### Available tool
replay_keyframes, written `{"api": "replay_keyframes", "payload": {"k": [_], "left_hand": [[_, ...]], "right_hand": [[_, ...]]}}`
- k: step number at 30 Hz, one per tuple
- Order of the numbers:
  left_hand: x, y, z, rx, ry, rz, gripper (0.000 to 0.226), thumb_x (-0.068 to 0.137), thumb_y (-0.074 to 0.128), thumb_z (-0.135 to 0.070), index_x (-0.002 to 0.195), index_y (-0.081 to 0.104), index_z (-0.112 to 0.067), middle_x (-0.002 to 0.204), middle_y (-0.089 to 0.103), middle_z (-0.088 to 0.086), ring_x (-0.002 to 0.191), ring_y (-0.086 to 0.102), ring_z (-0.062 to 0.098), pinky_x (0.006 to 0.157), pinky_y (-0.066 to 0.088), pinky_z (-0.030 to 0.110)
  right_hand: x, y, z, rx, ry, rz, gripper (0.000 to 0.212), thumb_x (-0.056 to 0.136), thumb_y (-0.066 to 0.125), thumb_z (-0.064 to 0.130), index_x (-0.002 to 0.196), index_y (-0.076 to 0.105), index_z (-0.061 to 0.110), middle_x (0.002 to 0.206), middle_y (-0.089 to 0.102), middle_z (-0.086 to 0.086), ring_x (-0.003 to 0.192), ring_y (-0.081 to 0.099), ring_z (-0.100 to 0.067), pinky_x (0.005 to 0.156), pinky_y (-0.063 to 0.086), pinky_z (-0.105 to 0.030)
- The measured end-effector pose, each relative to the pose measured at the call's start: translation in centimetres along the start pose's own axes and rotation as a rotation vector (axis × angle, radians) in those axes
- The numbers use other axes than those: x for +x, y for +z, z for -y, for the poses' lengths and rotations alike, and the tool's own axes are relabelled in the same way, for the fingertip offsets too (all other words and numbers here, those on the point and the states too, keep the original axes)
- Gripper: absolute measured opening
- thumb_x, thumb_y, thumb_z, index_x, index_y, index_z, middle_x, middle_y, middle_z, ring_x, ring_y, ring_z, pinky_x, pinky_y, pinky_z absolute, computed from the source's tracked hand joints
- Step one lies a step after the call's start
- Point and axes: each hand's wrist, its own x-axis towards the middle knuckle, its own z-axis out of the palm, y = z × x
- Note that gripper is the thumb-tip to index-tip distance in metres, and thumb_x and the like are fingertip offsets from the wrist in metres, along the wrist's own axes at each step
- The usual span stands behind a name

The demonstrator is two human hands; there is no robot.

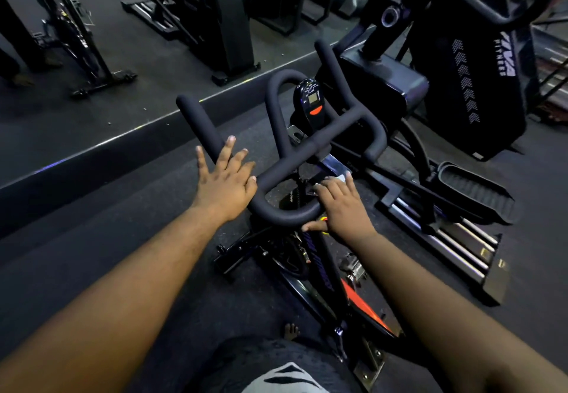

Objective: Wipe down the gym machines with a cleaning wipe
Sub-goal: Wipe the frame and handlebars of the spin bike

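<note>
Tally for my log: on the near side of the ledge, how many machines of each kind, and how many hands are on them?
Spin bike: 1
Elliptical trainer: 1
Hands on the spin bike: 2 (left hand, right hand)
Total: 4 (2 machines, 2 hands)
</note>
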Motion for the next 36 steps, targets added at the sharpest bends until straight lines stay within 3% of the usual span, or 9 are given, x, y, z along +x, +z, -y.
{"api": "replay_keyframes", "payload": {"k": [4,7,12,16,18,23,29,33,36], "left_hand": [[0.0,-0.3,-0.2,0.003,-0.012,0.011,0.056,0.104,0.017,-0.044,0.153,0.038,-0.027,0.17,0.013,-0.004,0.153,-0.027,0.02,0.114,-0.015,0.073],[-0.2,-0.3,-0.5,0.016,-0.026,0.01,0.055,0.104,0.018,-0.044,0.151,0.041,-0.026,0.169,0.014,-0.004,0.153,-0.027,0.02,0.114,-0.014,0.074],[0.0,-0.3,-0.7,0.02,-0.053,0.019,0.054,0.105,0.018,-0.044,0.15,0.043,-0.026,0.169,0.014,-0.006,0.153,-0.026,0.019,0.113,-0.016,0.074],[0.1,0.0,-0.6,-0.037,-0.076,0.025,0.059,0.106,0.019,-0.045,0.162,0.014,-0.029,0.171,-0.002,-0.009,0.149,-0.035,0.015,0.113,-0.017,0.073],[0.2,0.1,-0.4,-0.114,-0.069,0.026,0.063,0.106,0.024,-0.043,0.163,-0.001,-0.028,0.17,-0.008,-0.012,0.146,-0.039,0.011,0.114,-0.02,0.07],[0.5,-0.5,0.7,-0.408,-0.039,0.108,0.076,0.102,0.034,-0.037,0.16,-0.014,-0.03,0.171,-0.007,-0.009,0.139,-0.044,-0.002,0.117,-0.024,0.059],[0.5,-0.6,-0.3,-0.257,-0.054,0.129,0.081,0.101,0.039,-0.042,0.161,-0.013,-0.03,0.169,-0.002,-0.01,0.134,-0.052,0.005,0.115,-0.026,0.062],[0.5,-0.7,-0.4,-0.216,-0.068,0.126,0.076,0.101,0.037,-0.046,0.163,-0.003,-0.03,0.169,0.0,-0.012,0.143,-0.044,0.01,0.114,-0.025,0.064],[0.5,-0.8,-0.6,-0.202,-0.072,0.134,0.075,0.101,0.037,-0.048,0.163,-0.001,-0.031,0.169,0.0,-0.013,0.144,-0.042,0.011,0.114,-0.024,0.065]], "right_hand": [[-0.5,-0.9,4.4,0.02,-0.044,0.062,0.106,0.075,0.029,0.093,0.121,0.063,0.004,0.114,0.062,-0.013,0.119,0.056,-0.034,0.119,0.022,-0.064],[-1.2,0.0,8.3,0.025,-0.037,0.051,0.094,0.082,0.036,0.085,0.129,0.061,0.008,0.114,0.063,-0.008,0.115,0.057,-0.029,0.12,0.026,-0.055],[0.4,-0.7,3.9,0.427,-0.266,0.025,0.04,0.102,0.05,0.033,0.133,0.063,0.011,0.121,0.069,-0.005,0.109,0.064,-0.024,0.105,0.039,-0.036],[2.8,-3.1,3.5,0.742,-0.155,-0.075,0.041,0.097,0.047,0.018,0.132,0.064,0.005,0.13,0.068,-0.009,0.119,0.06,-0.016,0.107,0.043,-0.026],[5.4,-3.1,4.9,0.692,-0.115,-0.083,0.048,0.095,0.042,0.016,0.138,0.059,0.005,0.139,0.062,-0.011,0.131,0.054,-0.019,0.117,0.035,-0.031],[8.9,-0.6,7.4,0.23,-0.237,0.238,0.067,0.097,0.017,0.041,0.152,0.043,0.013,0.16,0.039,-0.007,0.152,0.028,-0.023,0.122,0.012,-0.06],[10.1,-1.2,1.7,-0.075,-0.33,0.122,0.058,0.097,0.031,0.033,0.148,0.051,0.015,0.152,0.051,-0.001,0.145,0.041,-0.015,0.117,0.016,-0.066],[9.2,-1.3,3.4,0.017,-0.413,0.204,0.066,0.087,0.034,0.017,0.151,0.046,0.012,0.156,0.045,-0.007,0.147,0.039,-0.023,0.12,0.027,-0.057],[9.2,-1.6,1.7,-0.006,-0.496,0.13,0.064,0.085,0.035,0.016,0.146,0.053,0.016,0.15,0.054,-0.003,0.14,0.048,-0.021,0.114,0.036,-0.056]]}}
